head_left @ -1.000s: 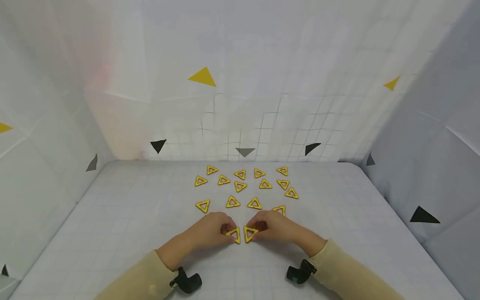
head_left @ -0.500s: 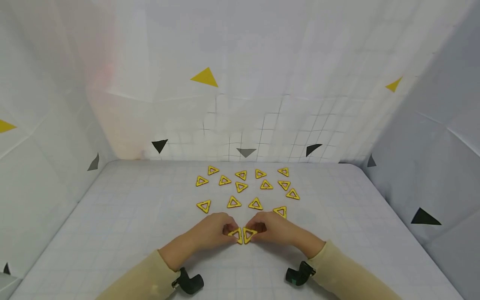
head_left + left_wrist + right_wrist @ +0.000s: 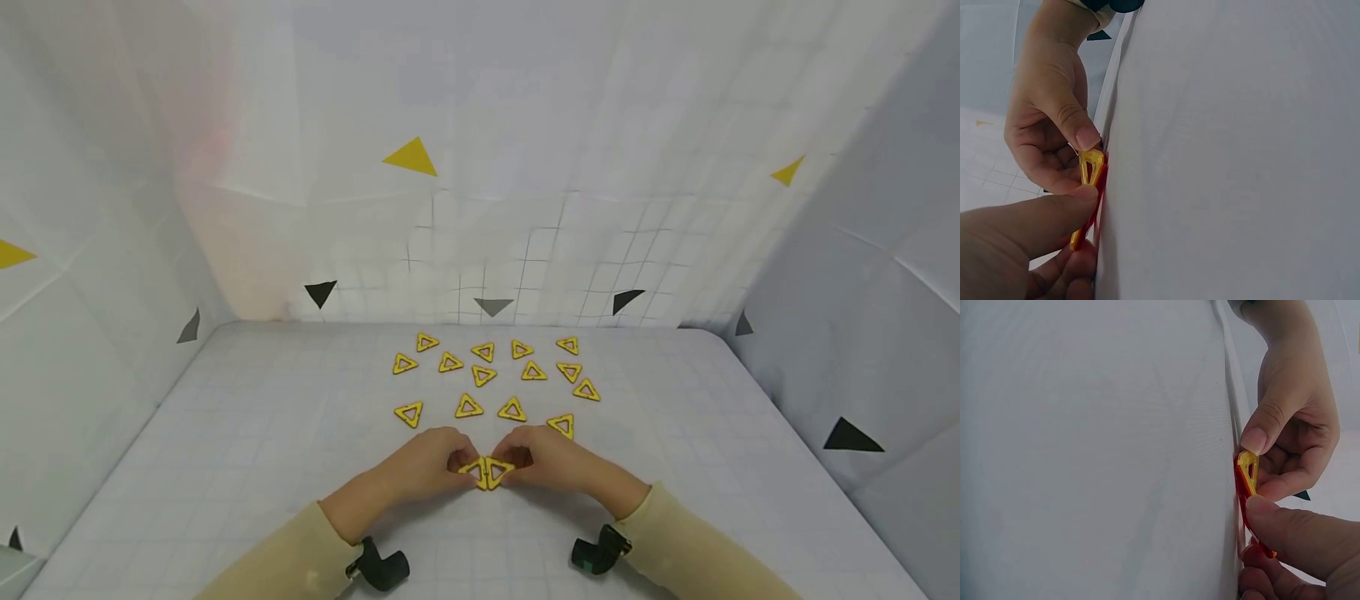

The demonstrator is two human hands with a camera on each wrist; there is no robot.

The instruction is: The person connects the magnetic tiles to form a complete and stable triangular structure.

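Observation:
Two hollow yellow triangle tiles meet edge to edge between my hands, low in the middle of the head view. My left hand (image 3: 431,461) pinches the left triangle tile (image 3: 482,475) between thumb and fingers. Opposite it, my right hand (image 3: 547,458) pinches the right triangle tile (image 3: 491,479) by its outer corner. Seen from the left wrist, the yellow tile (image 3: 1094,156) shows a red side edge, with both thumbs on the pair. The right wrist view shows the joined tiles (image 3: 1249,461) close over the white tabletop, partly covered by the thumbs.
Several more triangle tiles lie flat and spread out beyond the hands, including a near left tile (image 3: 409,414) and one by the right hand, a near right tile (image 3: 562,425). White cloth walls (image 3: 480,167) with yellow and black triangles enclose the white table (image 3: 262,433).
Both hands have moved slightly toward each other. The gap between the two held tiles has closed, and their straight edges now meet. The other tiles keep their layout.

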